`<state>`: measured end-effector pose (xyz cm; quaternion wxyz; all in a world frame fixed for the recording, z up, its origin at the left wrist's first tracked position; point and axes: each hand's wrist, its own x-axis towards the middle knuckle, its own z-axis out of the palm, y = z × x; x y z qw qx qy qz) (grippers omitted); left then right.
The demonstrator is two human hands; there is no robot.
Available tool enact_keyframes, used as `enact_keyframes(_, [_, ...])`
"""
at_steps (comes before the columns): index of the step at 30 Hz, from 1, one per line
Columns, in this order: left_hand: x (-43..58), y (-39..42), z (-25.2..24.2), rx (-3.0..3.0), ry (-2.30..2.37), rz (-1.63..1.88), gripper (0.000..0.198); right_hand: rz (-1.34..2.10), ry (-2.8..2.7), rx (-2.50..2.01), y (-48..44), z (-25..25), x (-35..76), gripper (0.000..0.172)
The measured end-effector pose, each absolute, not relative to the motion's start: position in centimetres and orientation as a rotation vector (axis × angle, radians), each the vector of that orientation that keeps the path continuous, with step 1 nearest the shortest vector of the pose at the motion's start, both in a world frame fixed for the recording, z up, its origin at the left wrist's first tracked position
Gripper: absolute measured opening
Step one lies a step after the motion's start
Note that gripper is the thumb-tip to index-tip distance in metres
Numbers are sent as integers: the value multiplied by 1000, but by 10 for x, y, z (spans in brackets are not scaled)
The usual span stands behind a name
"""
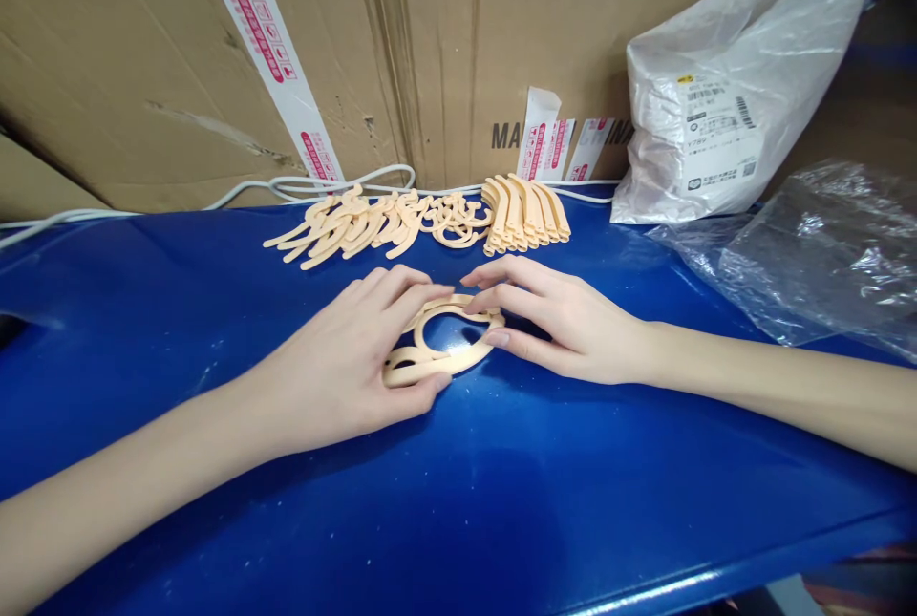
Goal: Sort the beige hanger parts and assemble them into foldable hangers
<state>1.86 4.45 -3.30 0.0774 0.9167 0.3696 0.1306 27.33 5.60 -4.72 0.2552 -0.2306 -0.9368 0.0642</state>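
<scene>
A beige plastic ring-shaped piece (437,356) lies flat on the blue table (465,501) between my hands. My left hand (351,363) grips its left side, thumb under the near edge and fingers over the top. Fingertips of my right hand (559,320) pinch its right side. Behind them, a spread of loose curved beige plastic pieces (365,226) lies on the table. To its right sits a neat stack of the same pieces (525,212).
Large cardboard boxes (430,53) form a wall along the table's far edge, with a white cable (336,184) at their foot. A full white plastic bag (716,110) and crumpled clear plastic (817,253) lie at the right.
</scene>
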Motion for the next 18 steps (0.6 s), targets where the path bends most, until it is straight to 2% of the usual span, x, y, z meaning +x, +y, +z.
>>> enact_keyframes(6, [-38, 57, -9, 2717, 1150, 131, 52, 177, -2573, -675, 56, -46, 275, 28])
enact_keyframes(12, [-84, 69, -4, 2550, 1459, 198, 56, 169, -2598, -679, 55, -47, 274, 25])
enact_keyframes(18, [-72, 73, -3, 2560, 1425, 290, 56, 170, -2648, -699, 55, -46, 271, 25])
